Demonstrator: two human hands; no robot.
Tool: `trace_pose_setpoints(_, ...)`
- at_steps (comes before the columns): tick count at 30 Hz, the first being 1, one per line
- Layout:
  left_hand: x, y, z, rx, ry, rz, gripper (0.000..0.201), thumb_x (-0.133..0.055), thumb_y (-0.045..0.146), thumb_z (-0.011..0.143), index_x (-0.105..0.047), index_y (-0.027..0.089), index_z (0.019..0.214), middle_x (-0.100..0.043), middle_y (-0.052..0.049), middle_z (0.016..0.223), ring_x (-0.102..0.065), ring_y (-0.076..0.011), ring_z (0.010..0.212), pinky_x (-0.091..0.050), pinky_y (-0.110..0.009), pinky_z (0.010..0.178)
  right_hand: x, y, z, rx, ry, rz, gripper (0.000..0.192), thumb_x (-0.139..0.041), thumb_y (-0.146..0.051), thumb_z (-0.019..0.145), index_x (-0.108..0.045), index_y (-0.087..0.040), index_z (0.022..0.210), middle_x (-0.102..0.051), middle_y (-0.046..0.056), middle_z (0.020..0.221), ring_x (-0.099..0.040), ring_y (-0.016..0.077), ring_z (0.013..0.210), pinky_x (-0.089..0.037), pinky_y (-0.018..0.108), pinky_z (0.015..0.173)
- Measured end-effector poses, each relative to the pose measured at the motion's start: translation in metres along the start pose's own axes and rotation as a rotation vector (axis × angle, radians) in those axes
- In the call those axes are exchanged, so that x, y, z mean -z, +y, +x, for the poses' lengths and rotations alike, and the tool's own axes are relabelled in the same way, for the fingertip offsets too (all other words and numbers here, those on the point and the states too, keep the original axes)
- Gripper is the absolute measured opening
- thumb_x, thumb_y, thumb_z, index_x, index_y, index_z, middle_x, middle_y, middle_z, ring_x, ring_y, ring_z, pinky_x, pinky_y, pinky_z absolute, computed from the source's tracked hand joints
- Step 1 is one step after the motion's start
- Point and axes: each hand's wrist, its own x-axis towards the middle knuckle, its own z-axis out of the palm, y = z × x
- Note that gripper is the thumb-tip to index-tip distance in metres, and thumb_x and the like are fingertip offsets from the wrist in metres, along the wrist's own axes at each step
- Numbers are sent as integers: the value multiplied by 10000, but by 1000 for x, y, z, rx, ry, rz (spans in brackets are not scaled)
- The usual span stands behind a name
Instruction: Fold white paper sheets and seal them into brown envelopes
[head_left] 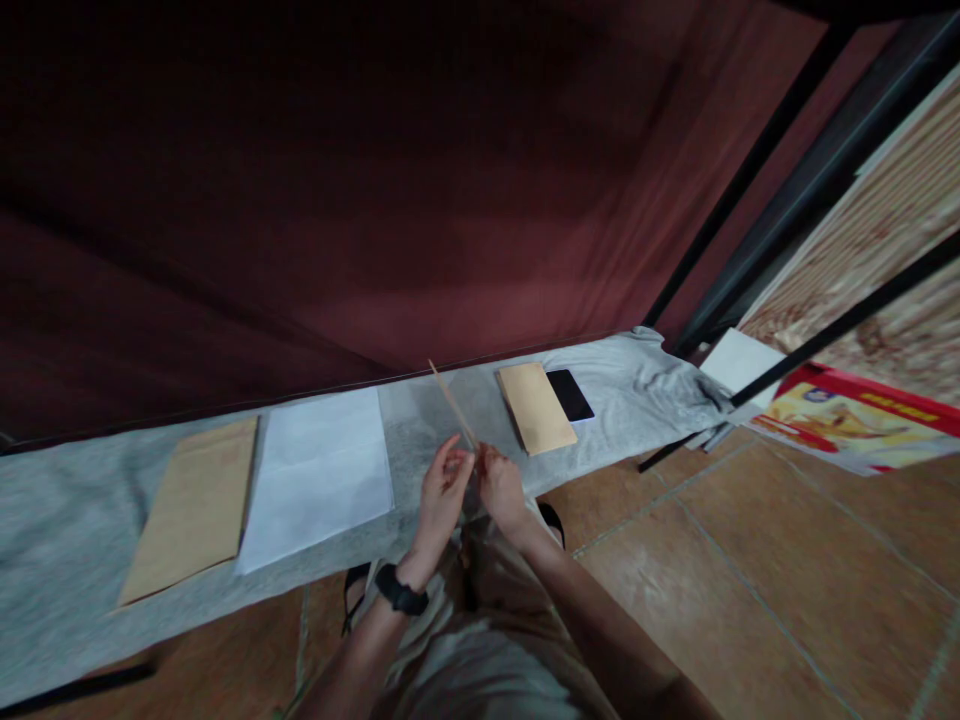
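Observation:
A thin brown paper piece point(453, 402), seen almost edge-on, slants up and away from between my hands. Its lower end is in the closed fingers of my right hand point(501, 487). My left hand point(444, 487) has its thumb and curled fingers against that same end; a dark watch is on this wrist. Whether the piece is an envelope or a folded sheet, I cannot tell. Beyond my right hand lies a small stack of brown kraft paper envelopes point(536, 408). To the left are white paper sheets point(319, 470) and a larger brown kraft envelope point(195, 505).
Grey cloth point(427, 425) covers the long narrow bench in front of me. A dark phone or tablet point(571, 396) touches the small brown stack. A dark red curtain point(420, 250) hangs behind. Black metal bars point(750, 180) and a red-yellow box point(862, 415) stand at right, above a tiled floor.

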Motion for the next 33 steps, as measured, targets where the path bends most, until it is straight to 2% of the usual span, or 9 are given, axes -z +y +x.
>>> trace_pose_setpoints(2,2,0,-1,31,24,18,523,-573,551,935,-586,216,1337,-709,-97,1185,-688,-213,1082,-567,-331,880,7,4,8,-129,9,356,262,-446,-327,1035,-685,-224,1012,-765,98,922,-735,230,820,-594,341,778)
trace_pose_setpoints(5,4,-13,0,189,37,-60,557,-587,552,927,-540,208,1364,-724,-107,1157,-713,-214,1020,-590,-334,814,5,11,8,-297,-74,836,246,-503,-417,1002,-635,-234,902,-745,81,898,-737,230,826,-623,383,782)
trace_pose_setpoints(9,6,-30,2,320,4,-232,673,-743,424,814,-501,189,1396,-758,-70,976,-719,-181,782,-564,-281,639,-8,20,-6,-403,-221,982,214,-540,-398,957,-595,-224,845,-735,92,886,-744,232,844,-623,401,832)
trace_pose_setpoints(15,18,-43,16,386,-9,-82,720,-731,239,754,-485,141,1423,-674,34,666,-601,-139,535,-453,-247,509,-4,28,-20,-396,-315,778,317,-483,-403,985,-668,-172,871,-741,104,810,-725,230,706,-623,394,722)
trace_pose_setpoints(20,36,-50,22,301,-79,189,576,-647,217,796,-562,141,1360,-620,49,617,-590,-157,527,-452,-260,528,13,39,-24,229,-85,107,353,-417,-274,1043,-677,-185,1265,-707,130,1284,-641,256,1224,-495,456,1088)
trace_pose_setpoints(23,44,-51,23,111,-33,539,472,-608,292,869,-613,151,1320,-679,-29,799,-666,-206,707,-544,-333,687,13,47,-25,460,-156,-125,399,-474,-265,1046,-588,-202,1423,-591,104,1482,-524,245,1390,-384,483,1203)
trace_pose_setpoints(26,42,-51,34,-160,31,734,453,-509,322,954,-596,148,1363,-679,-145,1178,-665,-271,1094,-544,-423,969,7,53,-26,500,-175,-231,421,-507,-276,1043,-564,-198,1453,-556,102,1521,-507,242,1411,-363,479,1219)
trace_pose_setpoints(28,35,-53,50,-321,-7,797,488,-426,325,1000,-540,129,1432,-580,-179,1424,-535,-288,1349,-449,-446,1134,4,55,-26,502,-170,-237,442,-503,-265,1041,-540,-187,1475,-547,106,1529,-497,241,1422,-361,473,1221)
trace_pose_setpoints(33,13,-61,107,-405,-158,1007,602,-289,375,1040,-406,52,1534,-416,-190,1613,-304,-298,1542,-270,-483,1258,5,54,-25,511,-165,-196,470,-512,-259,1027,-518,-189,1492,-554,115,1520,-497,247,1424,-370,486,1213)
